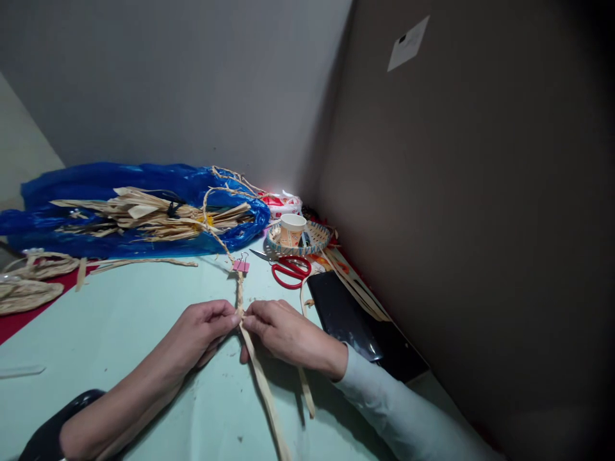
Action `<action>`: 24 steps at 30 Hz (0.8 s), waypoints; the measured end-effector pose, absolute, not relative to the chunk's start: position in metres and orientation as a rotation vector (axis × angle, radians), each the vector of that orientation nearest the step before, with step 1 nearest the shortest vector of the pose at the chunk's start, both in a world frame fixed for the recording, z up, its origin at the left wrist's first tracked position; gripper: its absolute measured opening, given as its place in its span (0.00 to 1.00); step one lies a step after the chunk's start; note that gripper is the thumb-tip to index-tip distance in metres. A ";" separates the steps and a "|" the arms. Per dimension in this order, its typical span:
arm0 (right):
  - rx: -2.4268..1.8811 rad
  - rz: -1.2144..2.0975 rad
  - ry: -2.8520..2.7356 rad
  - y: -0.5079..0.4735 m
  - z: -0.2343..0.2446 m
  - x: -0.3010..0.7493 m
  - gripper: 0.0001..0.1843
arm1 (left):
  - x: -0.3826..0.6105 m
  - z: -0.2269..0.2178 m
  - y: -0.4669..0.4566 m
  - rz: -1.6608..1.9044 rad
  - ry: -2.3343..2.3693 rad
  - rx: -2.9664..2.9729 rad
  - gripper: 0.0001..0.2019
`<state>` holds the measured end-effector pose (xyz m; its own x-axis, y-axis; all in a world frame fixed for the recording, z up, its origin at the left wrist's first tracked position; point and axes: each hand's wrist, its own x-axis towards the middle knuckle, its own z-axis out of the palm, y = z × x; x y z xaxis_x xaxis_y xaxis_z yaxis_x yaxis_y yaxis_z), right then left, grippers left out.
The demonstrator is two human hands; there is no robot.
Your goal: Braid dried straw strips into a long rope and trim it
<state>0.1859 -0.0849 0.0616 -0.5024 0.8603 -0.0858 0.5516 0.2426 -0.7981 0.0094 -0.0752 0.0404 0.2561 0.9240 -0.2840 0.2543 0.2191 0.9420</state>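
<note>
The pale green bench ends in a corner, with a grey wall behind and a brown wall close on the right. The widest stretch of open surface lies left of the hands. A black flat slab fills the strip along the right wall, and a red cloth shows at the bench's left edge.

At the back lie one blue plastic bag with one bundle of straw strips on it, and one woven tray holding one paper cup. One pair of red scissors lies just in front of the tray.

One pink binder clip grips the straw cord, which runs from it straight down to the hands in the middle of the bench. Two loose strips trail on toward the person.

The left hand and right hand are both closed in a narrow pinch on the cord's near end, their fingertips almost meeting
</note>
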 end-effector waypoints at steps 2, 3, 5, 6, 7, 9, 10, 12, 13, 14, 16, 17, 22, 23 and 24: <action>-1.340 0.964 -2.233 -0.086 0.063 0.187 0.15 | 0.009 0.040 -0.075 0.703 1.279 1.284 0.16; -1.368 0.891 -2.258 -0.088 0.063 0.187 0.16 | 0.010 0.039 -0.075 0.713 1.292 1.287 0.16; -1.453 0.765 -2.265 -0.093 0.063 0.185 0.16 | 0.011 0.039 -0.075 0.734 1.317 1.302 0.15; -1.494 0.700 -2.258 -0.096 0.063 0.183 0.15 | 0.011 0.038 -0.074 0.748 1.323 1.312 0.15; -1.523 0.628 -2.254 -0.099 0.063 0.180 0.15 | 0.012 0.038 -0.074 0.763 1.324 1.320 0.14; -1.558 0.464 -2.268 -0.106 0.062 0.174 0.14 | 0.013 0.037 -0.074 0.790 1.319 1.320 0.12; -1.561 0.398 -2.294 -0.109 0.061 0.171 0.13 | 0.014 0.036 -0.075 0.797 1.321 1.310 0.11; -1.548 0.320 -2.371 -0.116 0.058 0.163 0.12 | 0.015 0.035 -0.077 0.797 1.336 1.280 0.12; -1.534 0.297 -2.413 -0.119 0.055 0.159 0.11 | 0.015 0.035 -0.078 0.792 1.342 1.265 0.12; -1.515 0.275 -2.453 -0.122 0.053 0.155 0.11 | 0.014 0.035 -0.079 0.783 1.341 1.254 0.13; -1.468 0.196 -2.517 -0.126 0.047 0.150 0.13 | 0.013 0.035 -0.082 0.776 1.302 1.220 0.15; -1.440 0.145 -2.547 -0.128 0.045 0.149 0.15 | 0.012 0.035 -0.083 0.777 1.277 1.196 0.16; -1.324 0.243 -2.472 -0.122 0.057 0.162 0.11 | 0.006 0.037 -0.083 0.824 1.213 1.141 0.15; -1.353 0.303 -2.363 -0.117 0.062 0.167 0.13 | 0.005 0.038 -0.083 0.839 1.196 1.123 0.14; -1.396 0.363 -2.235 -0.112 0.066 0.171 0.14 | 0.005 0.039 -0.083 0.852 1.177 1.097 0.13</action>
<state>0.1708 -0.1122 0.0665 -0.3671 0.8948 0.2542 0.7684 0.4457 -0.4593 0.0049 -0.0830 0.0393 0.2052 0.9393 -0.2748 0.0320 0.2742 0.9611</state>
